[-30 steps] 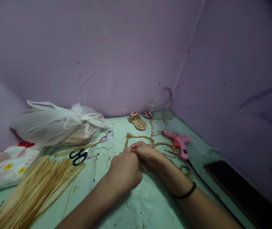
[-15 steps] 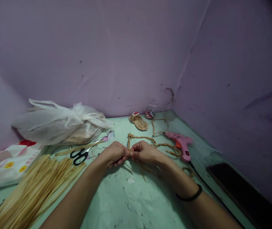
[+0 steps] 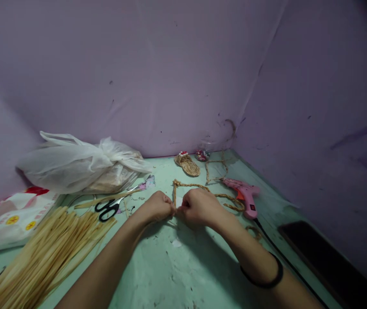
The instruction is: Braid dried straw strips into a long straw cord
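Note:
A thin braided tan cord [image 3: 189, 185] runs from my hands up to a corner and then right across the pale green table [image 3: 170, 274]. My left hand [image 3: 158, 206] is closed on the near end of this cord. Just right of it, my right hand [image 3: 199, 207] is curled with its knuckles up, its fingertips near the same end; what they pinch is hidden. Beyond the cord lies a small woven sandal shape [image 3: 187, 165] with red and white beads on top.
Right: a pink glue gun [image 3: 247, 195] with black cable, and a dark flat object [image 3: 325, 257]. Left: black-handled scissors [image 3: 109, 210], a bundle of pale fibre strips [image 3: 48, 257], a knotted white plastic bag [image 3: 74, 167] and a printed bag [image 3: 16, 219]. A bead container [image 3: 201, 155] stands behind.
My right hand has turned over so its knuckles face up, and its wrist has risen slightly. The loose strands beneath it are no longer visible. My left hand has curled tighter in nearly the same place.

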Available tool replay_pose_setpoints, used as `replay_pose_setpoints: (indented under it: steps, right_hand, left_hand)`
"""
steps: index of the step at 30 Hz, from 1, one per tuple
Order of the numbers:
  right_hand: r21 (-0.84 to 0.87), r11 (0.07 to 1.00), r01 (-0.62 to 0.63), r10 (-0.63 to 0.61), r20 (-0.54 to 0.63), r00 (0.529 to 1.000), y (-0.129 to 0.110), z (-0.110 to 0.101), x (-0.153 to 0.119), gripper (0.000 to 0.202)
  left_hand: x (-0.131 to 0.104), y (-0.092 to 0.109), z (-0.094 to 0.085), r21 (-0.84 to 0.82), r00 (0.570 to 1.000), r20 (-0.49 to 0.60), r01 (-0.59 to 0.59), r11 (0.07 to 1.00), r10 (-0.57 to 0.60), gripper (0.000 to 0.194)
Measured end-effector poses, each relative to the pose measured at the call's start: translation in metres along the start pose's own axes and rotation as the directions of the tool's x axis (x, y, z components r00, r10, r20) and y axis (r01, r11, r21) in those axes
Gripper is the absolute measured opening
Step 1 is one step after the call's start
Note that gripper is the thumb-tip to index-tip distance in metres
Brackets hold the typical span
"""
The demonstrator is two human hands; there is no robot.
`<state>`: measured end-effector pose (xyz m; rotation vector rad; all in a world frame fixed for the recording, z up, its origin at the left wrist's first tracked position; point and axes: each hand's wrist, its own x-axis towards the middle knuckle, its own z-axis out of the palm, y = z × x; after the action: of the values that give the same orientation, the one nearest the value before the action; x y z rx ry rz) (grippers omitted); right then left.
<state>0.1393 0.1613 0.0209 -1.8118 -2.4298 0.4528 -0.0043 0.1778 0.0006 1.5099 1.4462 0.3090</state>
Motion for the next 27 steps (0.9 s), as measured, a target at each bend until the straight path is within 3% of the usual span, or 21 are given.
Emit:
replay_pose_setpoints:
  steps: [4,7,12,16,19,22,27]
  right_hand:
    - [0.016,0.996,-0.085,0.084,0.074,0.994,-0.015,-0.004,-0.006,0.019]
    - [-0.011,0.996,-0.083,0.084,0.055,0.995,-0.035,0.002,-0.013,0.022]
    - [-0.034,0.999,-0.018,0.019,0.032,0.999,-0.053,0.005,-0.021,0.022]
    - [0.121,0.992,0.017,-0.032,0.121,0.992,-0.029,-0.017,-0.02,0.015]
    - [0.25,0.961,-0.117,0.112,0.032,0.993,-0.001,-0.031,-0.013,0.02]
    - [0.319,0.934,-0.16,0.168,0.001,0.986,0.014,-0.025,-0.004,0.022]
    - [0.358,0.919,-0.167,0.073,0.261,0.963,0.007,-0.003,0.004,0.026]
  left_hand:
    - [-0.004,0.006,0.003,-0.035,0.997,-0.034,0.071,0.997,-0.073,0.009]
    - [-0.009,0.009,0.004,-0.109,0.989,-0.044,0.136,0.985,-0.141,0.014]
    - [-0.007,0.001,-0.002,-0.236,0.997,0.035,0.074,0.969,-0.068,0.009]
    - [-0.002,-0.007,-0.007,-0.323,0.985,0.172,0.046,0.945,0.01,0.008]
    - [-0.001,-0.009,-0.009,-0.393,0.968,0.248,0.066,0.917,0.036,0.014]
    - [-0.001,-0.011,-0.008,-0.443,0.956,0.287,0.075,0.893,0.062,0.017]
    - [0.001,-0.018,-0.007,-0.472,0.948,0.297,0.042,0.881,0.114,0.013]
